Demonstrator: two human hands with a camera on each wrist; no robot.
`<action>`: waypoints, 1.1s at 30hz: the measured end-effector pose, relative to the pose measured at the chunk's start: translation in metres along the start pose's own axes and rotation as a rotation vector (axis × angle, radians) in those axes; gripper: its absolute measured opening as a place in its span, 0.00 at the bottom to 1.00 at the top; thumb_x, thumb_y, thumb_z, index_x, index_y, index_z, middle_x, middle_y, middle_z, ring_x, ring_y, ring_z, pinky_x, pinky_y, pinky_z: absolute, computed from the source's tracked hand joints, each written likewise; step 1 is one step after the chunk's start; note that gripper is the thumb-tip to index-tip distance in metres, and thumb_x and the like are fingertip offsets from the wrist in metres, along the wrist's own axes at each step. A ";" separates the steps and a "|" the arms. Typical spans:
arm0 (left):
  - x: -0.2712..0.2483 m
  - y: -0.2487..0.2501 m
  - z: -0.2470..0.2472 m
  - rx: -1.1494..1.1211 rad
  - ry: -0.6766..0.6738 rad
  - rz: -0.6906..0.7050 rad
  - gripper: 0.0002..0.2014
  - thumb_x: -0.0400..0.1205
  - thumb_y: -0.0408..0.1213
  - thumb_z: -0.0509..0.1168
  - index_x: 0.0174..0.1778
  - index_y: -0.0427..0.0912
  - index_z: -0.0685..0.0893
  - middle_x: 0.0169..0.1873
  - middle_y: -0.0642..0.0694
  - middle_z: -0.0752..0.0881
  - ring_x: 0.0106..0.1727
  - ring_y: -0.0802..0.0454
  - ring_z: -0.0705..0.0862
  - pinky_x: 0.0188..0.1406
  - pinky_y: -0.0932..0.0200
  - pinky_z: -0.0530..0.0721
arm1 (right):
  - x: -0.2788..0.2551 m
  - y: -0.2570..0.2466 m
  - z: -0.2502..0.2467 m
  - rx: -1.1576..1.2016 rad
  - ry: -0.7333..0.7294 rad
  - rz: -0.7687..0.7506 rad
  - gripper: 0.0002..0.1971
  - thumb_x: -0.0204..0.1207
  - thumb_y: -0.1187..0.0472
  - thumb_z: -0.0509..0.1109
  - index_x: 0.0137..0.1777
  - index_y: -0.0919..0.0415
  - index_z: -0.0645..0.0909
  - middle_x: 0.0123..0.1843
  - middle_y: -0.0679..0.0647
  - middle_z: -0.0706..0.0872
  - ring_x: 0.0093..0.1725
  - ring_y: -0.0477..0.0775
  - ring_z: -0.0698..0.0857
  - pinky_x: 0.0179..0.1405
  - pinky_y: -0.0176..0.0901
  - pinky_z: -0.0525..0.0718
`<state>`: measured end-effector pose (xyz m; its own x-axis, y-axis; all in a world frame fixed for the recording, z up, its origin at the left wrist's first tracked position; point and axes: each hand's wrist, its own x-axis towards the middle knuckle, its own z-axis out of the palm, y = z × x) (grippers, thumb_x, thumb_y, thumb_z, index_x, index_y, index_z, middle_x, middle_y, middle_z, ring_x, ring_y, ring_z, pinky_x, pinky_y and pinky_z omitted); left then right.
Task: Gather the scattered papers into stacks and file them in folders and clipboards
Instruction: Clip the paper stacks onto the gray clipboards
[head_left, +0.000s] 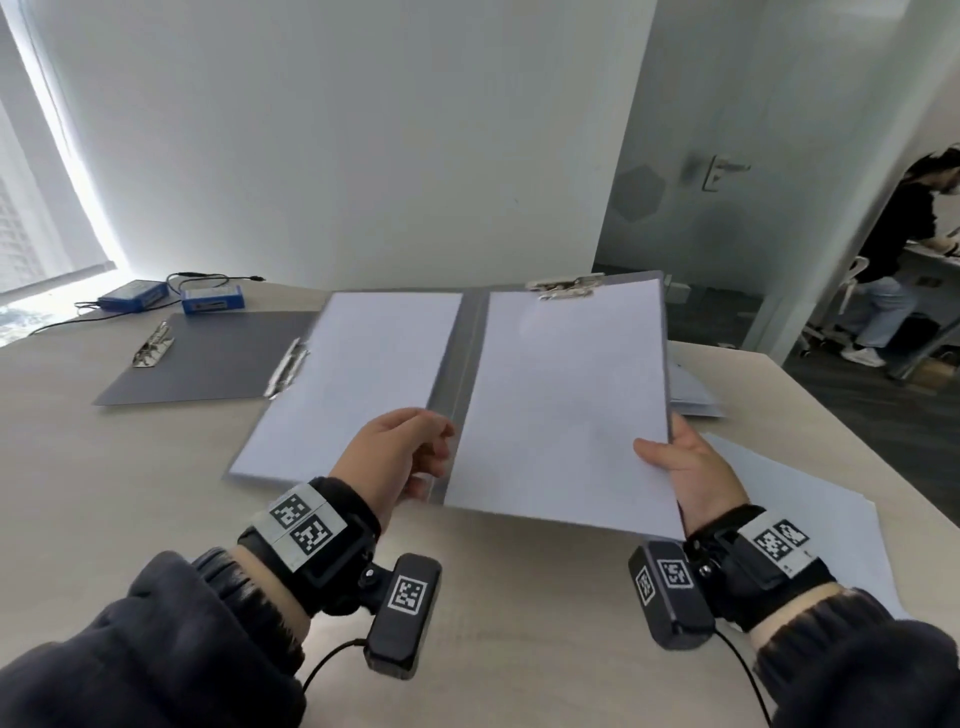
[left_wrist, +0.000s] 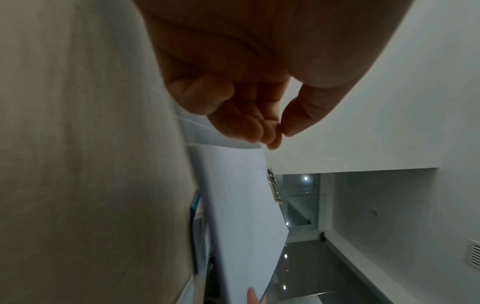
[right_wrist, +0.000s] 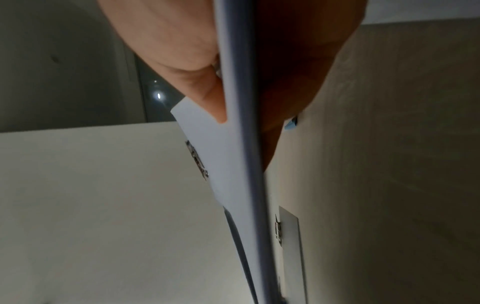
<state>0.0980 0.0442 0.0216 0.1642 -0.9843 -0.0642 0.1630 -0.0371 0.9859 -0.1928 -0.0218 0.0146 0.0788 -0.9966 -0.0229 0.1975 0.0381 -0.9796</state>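
Table (head_left: 130, 493) by white wall; right hand (head_left: 691, 470) pinches folder (head_left: 470, 332), left hand (head_left: 400, 452) loosely curled.

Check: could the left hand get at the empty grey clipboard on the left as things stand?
Probably yes. The left hand holds nothing, and the bare table lies between it and the empty clipboard, with nothing in the way.

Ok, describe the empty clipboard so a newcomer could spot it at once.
Start at the beige table and look to its far left, near two blue boxes. The empty clipboard lies flat there, dark grey. Unlike the open folder beside it, it carries no paper.
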 end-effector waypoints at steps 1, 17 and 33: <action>-0.001 -0.003 0.000 0.027 -0.039 -0.071 0.12 0.83 0.37 0.64 0.33 0.40 0.82 0.26 0.45 0.76 0.25 0.51 0.73 0.25 0.59 0.63 | 0.002 -0.003 -0.003 0.020 0.030 -0.013 0.22 0.81 0.78 0.59 0.66 0.55 0.81 0.55 0.57 0.92 0.46 0.58 0.93 0.38 0.49 0.90; 0.025 -0.007 0.025 -0.201 0.087 -0.077 0.05 0.86 0.29 0.62 0.55 0.33 0.81 0.44 0.37 0.89 0.42 0.36 0.90 0.34 0.41 0.90 | -0.007 -0.001 -0.034 -0.038 0.154 0.069 0.18 0.83 0.73 0.63 0.68 0.55 0.81 0.55 0.58 0.90 0.49 0.62 0.88 0.43 0.50 0.82; 0.043 -0.028 0.067 0.309 -0.396 -0.101 0.51 0.57 0.48 0.80 0.78 0.65 0.68 0.62 0.57 0.82 0.46 0.57 0.85 0.39 0.57 0.84 | -0.011 -0.031 -0.035 0.282 0.052 0.089 0.16 0.76 0.50 0.68 0.35 0.57 0.92 0.35 0.57 0.91 0.33 0.58 0.91 0.28 0.43 0.89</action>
<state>0.0353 -0.0084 0.0012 -0.2281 -0.9608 -0.1575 -0.1460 -0.1262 0.9812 -0.2344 -0.0146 0.0381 0.0596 -0.9906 -0.1234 0.4564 0.1370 -0.8792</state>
